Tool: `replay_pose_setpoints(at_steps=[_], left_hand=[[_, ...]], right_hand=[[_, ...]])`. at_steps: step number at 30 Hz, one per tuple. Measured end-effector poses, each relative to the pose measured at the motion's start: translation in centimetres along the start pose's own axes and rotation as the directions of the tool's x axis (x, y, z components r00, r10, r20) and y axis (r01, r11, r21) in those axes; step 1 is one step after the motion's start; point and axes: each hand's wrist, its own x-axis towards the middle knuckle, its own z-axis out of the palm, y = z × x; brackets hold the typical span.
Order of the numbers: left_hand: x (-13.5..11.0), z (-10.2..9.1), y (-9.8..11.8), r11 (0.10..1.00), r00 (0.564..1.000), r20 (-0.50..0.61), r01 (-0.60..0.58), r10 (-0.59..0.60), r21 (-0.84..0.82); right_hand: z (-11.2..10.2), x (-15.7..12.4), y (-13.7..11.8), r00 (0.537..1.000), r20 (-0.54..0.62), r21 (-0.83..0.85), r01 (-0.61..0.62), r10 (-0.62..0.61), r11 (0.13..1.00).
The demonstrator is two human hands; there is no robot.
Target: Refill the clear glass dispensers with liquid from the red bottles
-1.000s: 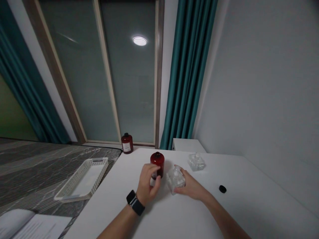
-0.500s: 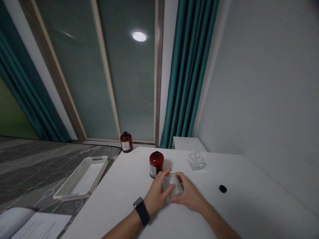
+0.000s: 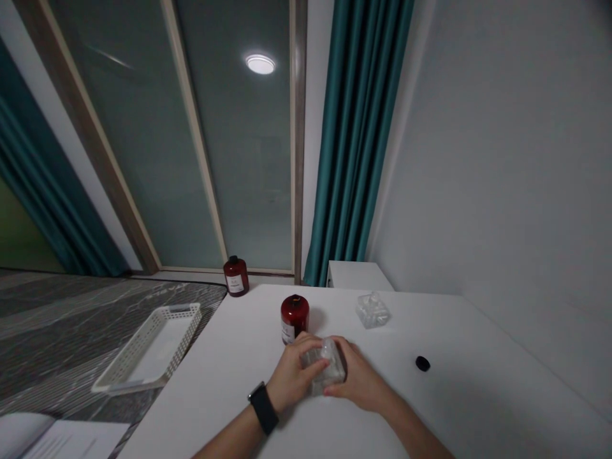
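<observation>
Both hands are around a clear squarish container (image 3: 329, 366) with a narrower top, just above or on the white table. My left hand (image 3: 296, 373) closes on its left side, thumb lying across the front. On its right side, my right hand (image 3: 356, 376) has its fingers curled against it. Directly behind my left hand stands a dark red bottle (image 3: 295, 313) with a white label, its lower part partly covered by the fingers. A similar clear container (image 3: 372, 310) rests farther back to the right. Off to the right lies a small black cap (image 3: 422, 363).
Another dark red bottle (image 3: 236, 276), black-topped, stands at the table's far left corner. A white perforated basket (image 3: 176, 347) and an open book (image 3: 86, 440) are left of the white table (image 3: 215, 376). Beyond the far edge is a white cabinet (image 3: 358, 275).
The view has shifted slightly, moving most things a little left in the picture. Both hands still hold the clear container, which has tilted slightly, and the fingers have shifted a little.
</observation>
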Motion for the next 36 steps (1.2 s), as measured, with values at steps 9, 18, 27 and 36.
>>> replay_pose_setpoints(at_steps=[9, 18, 27, 36], left_hand=[[0.0, 0.8, -0.1, 0.994, 0.986, -0.128, 0.109, -0.105, 0.029], [-0.3, 0.4, -0.5, 0.993, 0.994, -0.059, 0.088, -0.093, -0.072], [-0.4, 0.6, -0.2, 0.984, 0.991, -0.029, 0.124, -0.129, -0.129], [-0.3, 0.1, -0.5, 0.979, 0.992, -0.048, 0.110, -0.119, -0.173]], right_hand=[[0.7, -0.1, -0.3, 0.998, -0.040, -0.021, -0.056, 0.055, 0.998], [0.9, -0.1, 0.1, 0.997, -0.027, -0.007, -0.073, 0.073, 0.997], [0.9, 0.0, 0.4, 0.997, -0.033, 0.026, -0.067, 0.068, 0.997], [0.3, -0.2, -0.6, 1.000, -0.022, 0.040, 0.002, -0.001, 0.999]])
